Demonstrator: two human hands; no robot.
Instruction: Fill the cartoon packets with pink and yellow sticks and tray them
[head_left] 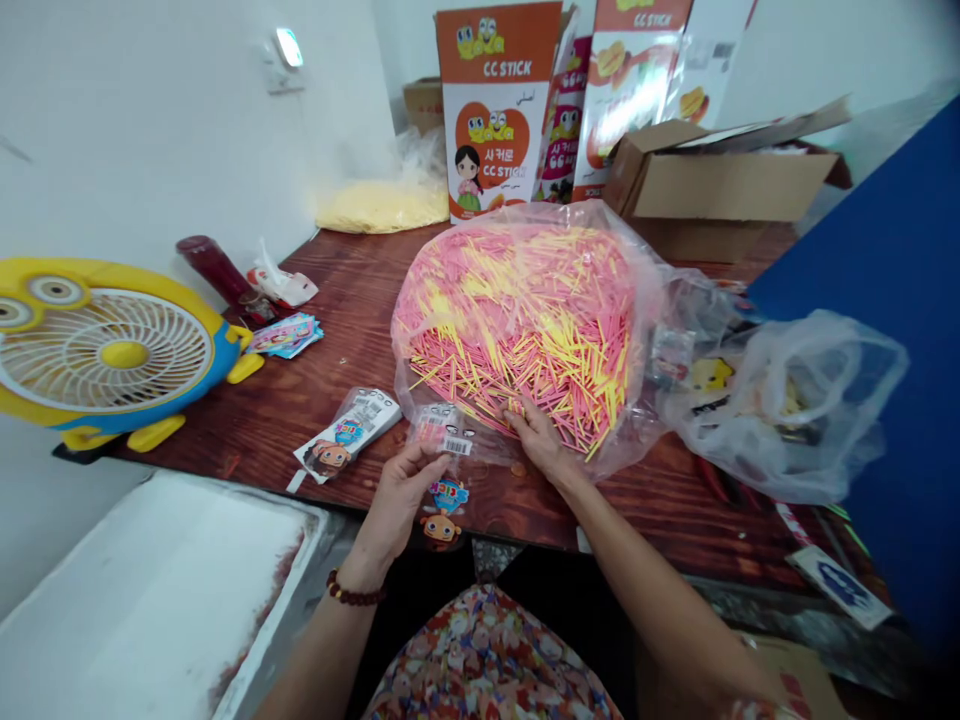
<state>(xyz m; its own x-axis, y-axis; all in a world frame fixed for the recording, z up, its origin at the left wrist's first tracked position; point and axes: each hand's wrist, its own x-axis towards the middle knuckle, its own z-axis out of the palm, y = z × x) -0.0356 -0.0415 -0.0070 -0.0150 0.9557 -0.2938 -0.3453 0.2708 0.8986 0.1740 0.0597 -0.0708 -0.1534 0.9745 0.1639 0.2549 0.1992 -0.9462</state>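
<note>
My left hand [397, 500] pinches a small clear printed packet [448, 492] between thumb and fingers. The packet has a barcode and a cartoon face, and hangs at the table's front edge. In the middle lies a large clear plastic bag [645, 420], spread around a heap of thin pink and yellow sticks [517, 320]. My right hand [541, 440] reaches to the near edge of this heap, its fingers curled on a few sticks; the fingertips are partly hidden among them. Left of my left hand lies a stack of similar flat packets [349, 435].
A yellow fan [124, 355] with cartoon eyes stands at the left, near coloured cards [289, 335] and a dark red bottle [217, 270]. Printed CC Stick boxes [491, 110] and an opened carton [720, 190] line the back. A white plastic bag [795, 400] sits right, by a blue panel [877, 300].
</note>
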